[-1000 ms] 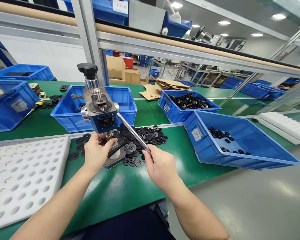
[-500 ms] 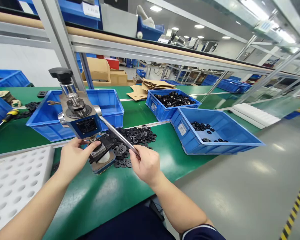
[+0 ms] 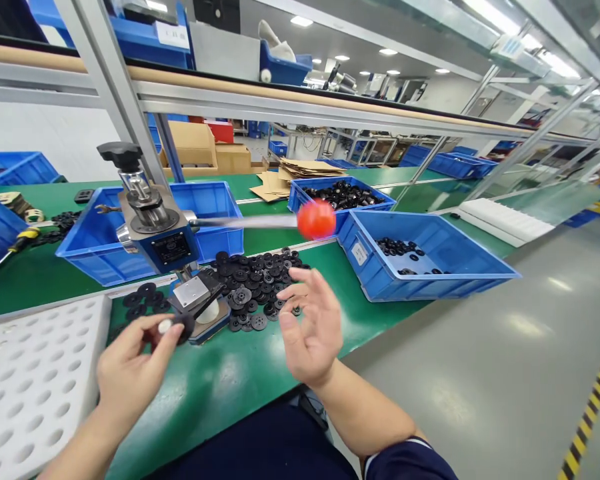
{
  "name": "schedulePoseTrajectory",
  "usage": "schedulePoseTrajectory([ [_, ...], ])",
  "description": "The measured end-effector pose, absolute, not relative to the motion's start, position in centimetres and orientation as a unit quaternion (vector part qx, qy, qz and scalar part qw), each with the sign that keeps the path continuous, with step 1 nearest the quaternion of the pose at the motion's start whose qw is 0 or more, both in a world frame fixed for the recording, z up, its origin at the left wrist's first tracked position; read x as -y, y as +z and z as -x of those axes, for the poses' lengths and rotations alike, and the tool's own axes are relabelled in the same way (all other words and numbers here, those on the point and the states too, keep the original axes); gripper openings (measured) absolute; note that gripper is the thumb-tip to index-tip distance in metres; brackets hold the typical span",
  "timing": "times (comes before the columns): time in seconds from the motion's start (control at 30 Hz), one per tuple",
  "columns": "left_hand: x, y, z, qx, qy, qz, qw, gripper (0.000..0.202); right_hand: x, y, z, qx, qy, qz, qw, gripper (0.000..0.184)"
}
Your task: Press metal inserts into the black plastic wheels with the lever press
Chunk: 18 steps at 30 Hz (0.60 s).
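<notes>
My left hand (image 3: 133, 363) pinches a round black part (image 3: 185, 328) with a white piece at its middle, just in front of the hand press (image 3: 173, 247). My right hand (image 3: 313, 327) is off the lever, palm up, fingers curved and apart, with nothing in it. Above it the press lever (image 3: 250, 222), tipped with a red ball knob (image 3: 316, 219), stands out level to the right, blurred. A metal block fixture (image 3: 192, 291) sits on the press base. Beside the press lies a heap of black discs (image 3: 260, 280); several more black discs (image 3: 143, 300) lie to its left.
A white foam tray (image 3: 40, 380) with round holes lies at the left. Behind the press stands a blue bin (image 3: 95, 257). To the right are a blue bin (image 3: 430, 287) with some black discs and a fuller blue bin (image 3: 305, 208). A screwdriver (image 3: 17, 241) lies far left.
My right hand has let go of the lever, which has swung up and shows its red knob. My left hand has drawn back from the press fixture toward me, with the black part in it.
</notes>
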<state>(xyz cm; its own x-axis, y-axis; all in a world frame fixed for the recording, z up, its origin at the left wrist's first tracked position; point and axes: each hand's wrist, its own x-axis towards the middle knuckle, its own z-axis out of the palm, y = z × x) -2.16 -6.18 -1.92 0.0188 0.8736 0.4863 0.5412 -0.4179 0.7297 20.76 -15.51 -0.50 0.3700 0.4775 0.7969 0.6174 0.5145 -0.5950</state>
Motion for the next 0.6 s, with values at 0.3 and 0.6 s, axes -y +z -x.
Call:
schedulePoseTrajectory([
  [0.3, 10.4, -7.1, 0.0, -0.467, 0.373, -0.666, 0.446, 0.030, 15.2, -10.7, -16.7, 0.715, 0.239, 0.514, 0.409, 0.027],
  [0.6, 10.3, -14.4, 1.0, -0.395, 0.313, -0.777, 0.378, 0.016, 15.7, -15.3, -16.1, 0.714, 0.186, 0.499, 0.455, 0.025],
])
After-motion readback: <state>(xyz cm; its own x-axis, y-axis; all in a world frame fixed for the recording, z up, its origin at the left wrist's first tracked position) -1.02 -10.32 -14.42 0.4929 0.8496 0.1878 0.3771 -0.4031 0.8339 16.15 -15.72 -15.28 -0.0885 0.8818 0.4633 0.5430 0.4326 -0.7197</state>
